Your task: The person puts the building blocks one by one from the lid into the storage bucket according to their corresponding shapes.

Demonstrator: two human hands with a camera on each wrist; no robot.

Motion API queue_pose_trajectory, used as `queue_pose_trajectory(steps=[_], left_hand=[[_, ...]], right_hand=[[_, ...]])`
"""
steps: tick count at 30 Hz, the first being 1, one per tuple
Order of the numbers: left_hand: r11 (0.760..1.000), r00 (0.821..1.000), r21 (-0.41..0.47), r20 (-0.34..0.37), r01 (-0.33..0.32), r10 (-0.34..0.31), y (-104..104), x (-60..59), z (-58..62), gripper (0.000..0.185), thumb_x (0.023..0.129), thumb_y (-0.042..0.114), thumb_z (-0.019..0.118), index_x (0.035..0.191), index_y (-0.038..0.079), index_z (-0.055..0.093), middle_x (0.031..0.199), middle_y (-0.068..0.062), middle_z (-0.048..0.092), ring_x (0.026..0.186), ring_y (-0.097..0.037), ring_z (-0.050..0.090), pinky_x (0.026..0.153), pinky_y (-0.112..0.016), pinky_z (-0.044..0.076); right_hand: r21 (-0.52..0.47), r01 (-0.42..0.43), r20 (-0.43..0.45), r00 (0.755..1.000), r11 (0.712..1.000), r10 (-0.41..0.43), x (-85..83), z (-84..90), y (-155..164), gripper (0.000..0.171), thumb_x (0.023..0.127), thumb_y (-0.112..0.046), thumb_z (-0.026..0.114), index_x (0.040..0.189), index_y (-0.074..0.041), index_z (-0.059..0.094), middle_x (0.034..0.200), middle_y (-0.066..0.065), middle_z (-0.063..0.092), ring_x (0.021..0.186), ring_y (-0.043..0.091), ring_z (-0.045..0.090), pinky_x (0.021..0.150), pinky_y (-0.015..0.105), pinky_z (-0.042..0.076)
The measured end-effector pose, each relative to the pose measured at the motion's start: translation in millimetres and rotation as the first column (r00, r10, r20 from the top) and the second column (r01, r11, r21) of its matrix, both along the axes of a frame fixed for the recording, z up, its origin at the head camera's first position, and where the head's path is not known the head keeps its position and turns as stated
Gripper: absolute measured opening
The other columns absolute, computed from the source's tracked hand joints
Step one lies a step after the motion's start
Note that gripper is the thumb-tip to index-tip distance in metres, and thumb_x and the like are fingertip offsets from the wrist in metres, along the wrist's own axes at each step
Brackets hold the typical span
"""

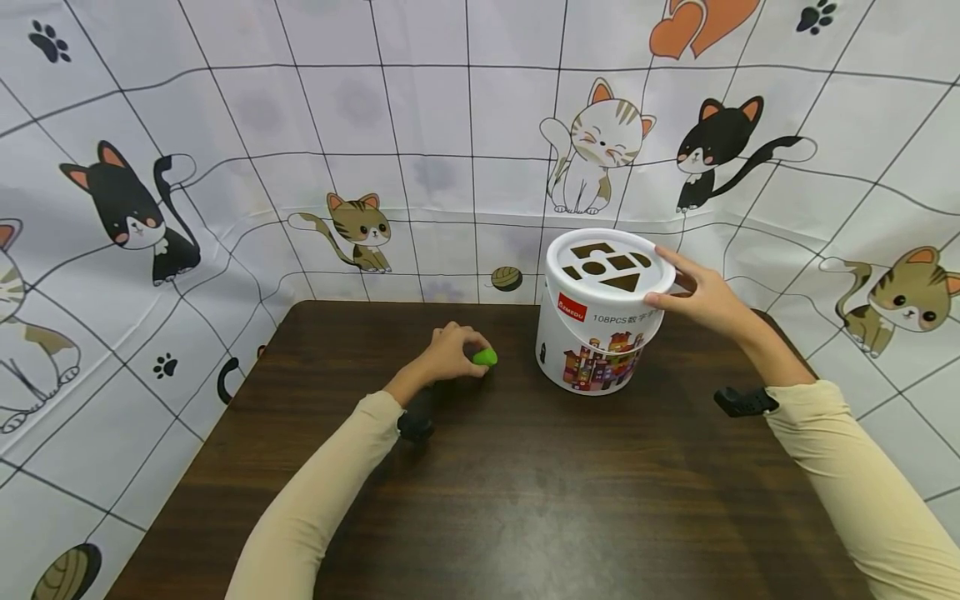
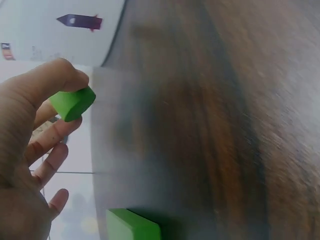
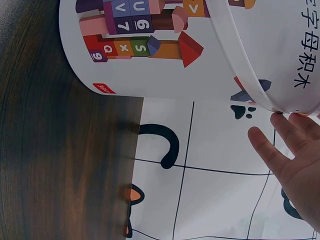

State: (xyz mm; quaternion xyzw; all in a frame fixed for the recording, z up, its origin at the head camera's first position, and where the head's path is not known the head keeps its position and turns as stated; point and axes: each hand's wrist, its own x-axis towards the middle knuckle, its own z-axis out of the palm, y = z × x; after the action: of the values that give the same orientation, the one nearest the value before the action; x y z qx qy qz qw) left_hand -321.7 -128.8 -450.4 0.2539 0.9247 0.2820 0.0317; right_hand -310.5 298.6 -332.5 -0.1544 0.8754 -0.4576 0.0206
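Note:
My left hand pinches a small green block between thumb and fingers, over the table left of the bucket. In the left wrist view the held green block has a rounded shape, and the other fingers are spread below it. A second green block sits on the table at the bottom of that view; my left arm and hand hide it in the head view. My right hand touches the right rim of the white bucket's lid with fairly straight fingers and thumb spread along it.
The white bucket, with printed toy buildings and a handle, stands upright at the back of the dark wooden table. Its lid has several shaped holes. A white cloth with cats and grid lines hangs behind and around the table.

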Motion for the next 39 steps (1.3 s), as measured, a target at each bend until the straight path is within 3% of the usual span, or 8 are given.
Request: queue_pose_trajectory(steps=[7, 14, 20, 27, 33, 39], left_hand=[[0.995, 0.998, 0.092, -0.054, -0.039, 0.044, 7.2, -3.8, 15.8, 0.034, 0.085, 0.025, 0.082, 0.116, 0.012, 0.075, 0.112, -0.006, 0.072, 0.112, -0.031, 0.052, 0.099, -0.053, 0.031], [0.98, 0.992, 0.2, -0.12, -0.013, 0.038, 16.3, -11.6, 36.3, 0.037, 0.085, 0.024, 0.081, 0.118, 0.009, 0.074, 0.112, -0.008, 0.074, 0.114, -0.028, 0.06, 0.107, -0.056, 0.035], [0.938, 0.985, 0.347, -0.161, 0.004, 0.055, 27.9, -17.1, 62.6, 0.035, 0.084, 0.02, 0.081, 0.115, 0.006, 0.073, 0.106, -0.008, 0.073, 0.106, -0.025, 0.064, 0.1, -0.046, 0.048], [0.876, 0.981, 0.482, -0.181, 0.023, 0.074, 45.1, -23.5, 99.6, 0.034, 0.087, 0.018, 0.079, 0.117, 0.005, 0.072, 0.109, -0.012, 0.071, 0.109, -0.029, 0.061, 0.098, -0.041, 0.048], [0.849, 0.975, 0.526, -0.211, 0.047, 0.076, 66.1, -23.5, 122.4, 0.037, 0.088, 0.019, 0.079, 0.121, 0.004, 0.07, 0.114, -0.012, 0.07, 0.112, -0.028, 0.058, 0.1, -0.039, 0.046], [0.854, 0.962, 0.514, -0.264, 0.08, 0.068, 90.3, -26.0, 137.2, 0.039, 0.089, 0.021, 0.08, 0.123, 0.004, 0.071, 0.119, -0.012, 0.07, 0.113, -0.027, 0.056, 0.1, -0.034, 0.044]], right_hand=[[-0.006, -0.002, 0.003, 1.0, 1.0, 0.002, 0.3, -1.0, 0.3, 0.091, 0.093, -0.018, 0.075, 0.164, -0.022, 0.02, 0.168, 0.012, 0.026, 0.148, 0.036, 0.038, 0.09, 0.005, 0.045], [0.003, 0.004, -0.004, 1.0, 1.0, -0.004, 1.1, -0.3, 0.1, 0.091, 0.093, -0.019, 0.076, 0.164, -0.022, 0.02, 0.169, 0.012, 0.025, 0.149, 0.037, 0.037, 0.09, 0.005, 0.044], [0.006, 0.0, -0.001, 1.0, 1.0, 0.0, 0.7, 0.0, 0.4, 0.091, 0.093, -0.019, 0.076, 0.164, -0.022, 0.019, 0.169, 0.012, 0.024, 0.149, 0.037, 0.037, 0.09, 0.005, 0.044], [0.011, 0.008, -0.009, 1.0, 1.0, -0.008, 0.0, 0.2, 0.0, 0.091, 0.092, -0.019, 0.076, 0.164, -0.023, 0.02, 0.168, 0.015, 0.026, 0.149, 0.038, 0.037, 0.09, 0.004, 0.044], [0.012, 0.013, -0.006, 1.0, 1.0, -0.013, 0.0, -0.3, -0.1, 0.091, 0.092, -0.019, 0.076, 0.164, -0.023, 0.02, 0.168, 0.013, 0.026, 0.148, 0.037, 0.039, 0.089, 0.004, 0.044], [0.015, 0.004, -0.012, 1.0, 1.0, -0.004, -0.1, 1.9, -1.2, 0.091, 0.093, -0.02, 0.076, 0.164, -0.022, 0.02, 0.169, 0.012, 0.024, 0.149, 0.037, 0.037, 0.092, 0.005, 0.044]])
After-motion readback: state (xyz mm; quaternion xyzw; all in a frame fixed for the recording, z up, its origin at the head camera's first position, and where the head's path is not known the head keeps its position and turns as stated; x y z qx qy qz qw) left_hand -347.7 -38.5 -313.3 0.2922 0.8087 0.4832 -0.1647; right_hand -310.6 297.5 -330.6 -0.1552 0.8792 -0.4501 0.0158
